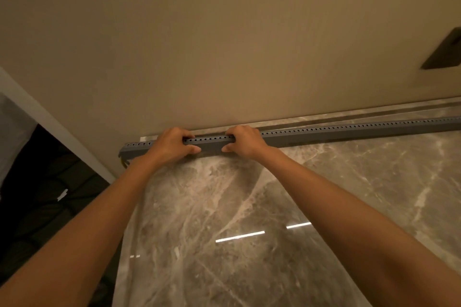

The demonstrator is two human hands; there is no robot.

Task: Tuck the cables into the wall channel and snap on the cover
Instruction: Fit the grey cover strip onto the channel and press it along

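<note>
A long grey slotted channel [324, 132] lies along the foot of the beige wall, from its left end near the corner out past the right edge of view. My left hand [172, 144] grips it near the left end, fingers over the top and thumb on the front face. A short way to the right, my right hand [245, 142] holds it the same way. A bit of yellowish cable [124, 162] shows under the channel's left end. The rest of the cables are hidden inside or behind the channel.
The floor is glossy grey-brown marble [249, 207], with a low marble skirting [349, 114] behind the channel. A dark wall plate [444, 50] sits on the wall at the right. At the left, a white door frame [50, 127] borders a dark area.
</note>
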